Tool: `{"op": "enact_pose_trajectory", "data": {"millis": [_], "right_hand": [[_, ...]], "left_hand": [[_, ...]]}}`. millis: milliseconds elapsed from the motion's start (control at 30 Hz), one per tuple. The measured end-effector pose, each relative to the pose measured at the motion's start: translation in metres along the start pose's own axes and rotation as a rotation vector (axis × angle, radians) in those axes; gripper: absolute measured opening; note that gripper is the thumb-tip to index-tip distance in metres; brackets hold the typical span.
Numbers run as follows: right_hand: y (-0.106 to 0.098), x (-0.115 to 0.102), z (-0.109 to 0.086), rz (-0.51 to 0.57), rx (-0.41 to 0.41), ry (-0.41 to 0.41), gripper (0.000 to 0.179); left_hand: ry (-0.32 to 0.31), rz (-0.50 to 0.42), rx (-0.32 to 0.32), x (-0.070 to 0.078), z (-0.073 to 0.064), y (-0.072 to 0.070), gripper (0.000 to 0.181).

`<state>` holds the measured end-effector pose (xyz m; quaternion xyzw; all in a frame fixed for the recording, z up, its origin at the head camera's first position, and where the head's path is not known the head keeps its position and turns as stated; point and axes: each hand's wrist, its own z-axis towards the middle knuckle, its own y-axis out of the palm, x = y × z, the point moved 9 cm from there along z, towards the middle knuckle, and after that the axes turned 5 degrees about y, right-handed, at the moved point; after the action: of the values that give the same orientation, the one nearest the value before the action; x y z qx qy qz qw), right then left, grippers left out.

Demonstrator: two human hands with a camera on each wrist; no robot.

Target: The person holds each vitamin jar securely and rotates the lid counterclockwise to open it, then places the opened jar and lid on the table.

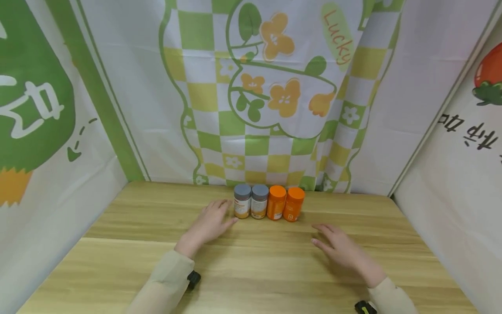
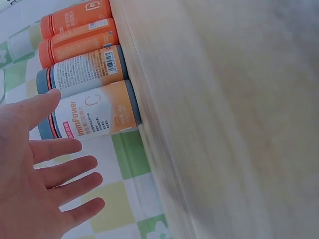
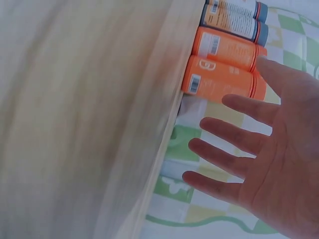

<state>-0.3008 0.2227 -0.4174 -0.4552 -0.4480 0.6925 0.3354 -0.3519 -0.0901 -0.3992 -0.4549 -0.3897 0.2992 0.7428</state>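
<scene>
Two white-and-orange bottles with grey lids, a left one [image 1: 242, 205] and an inner one [image 1: 259, 206], stand in a row with two orange bottles, an inner one [image 1: 276, 205] and a right one [image 1: 293, 207]. All are upright and side by side. My left hand [image 1: 209, 221] is just left of the row, its fingers spread and holding nothing. In the left wrist view, the leftmost bottle [image 2: 97, 113] shows "ImmPower" on its label. To the right of the row, with a gap, my right hand [image 1: 340, 246] has its fingers extended and holds nothing.
The bottles stand near the back edge of a wooden table [image 1: 259, 270]. Behind it hangs a green-and-yellow checked curtain [image 1: 201, 96]. Printed white walls rise at the left [image 1: 94, 183] and right [image 1: 462, 183].
</scene>
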Motion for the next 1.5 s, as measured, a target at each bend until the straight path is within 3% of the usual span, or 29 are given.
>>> {"op": "enact_pose_trajectory", "data": {"millis": [267, 833, 1333, 1500], "right_hand": [[-0.006, 0.008, 0.000, -0.015, 0.027, 0.005, 0.050], [-0.014, 0.027, -0.003, 0.005, 0.030, 0.025, 0.047], [-0.022, 0.043, -0.006, 0.015, 0.054, 0.035, 0.046], [-0.023, 0.048, -0.006, 0.021, 0.056, 0.048, 0.046]], "left_hand": [[-0.037, 0.008, -0.021, -0.013, 0.011, 0.005, 0.063], [-0.084, -0.140, -0.028, -0.029, 0.032, 0.017, 0.066], [-0.082, -0.239, -0.026, -0.033, 0.044, 0.025, 0.061], [-0.091, -0.309, -0.022, -0.034, 0.047, 0.028, 0.058]]}}
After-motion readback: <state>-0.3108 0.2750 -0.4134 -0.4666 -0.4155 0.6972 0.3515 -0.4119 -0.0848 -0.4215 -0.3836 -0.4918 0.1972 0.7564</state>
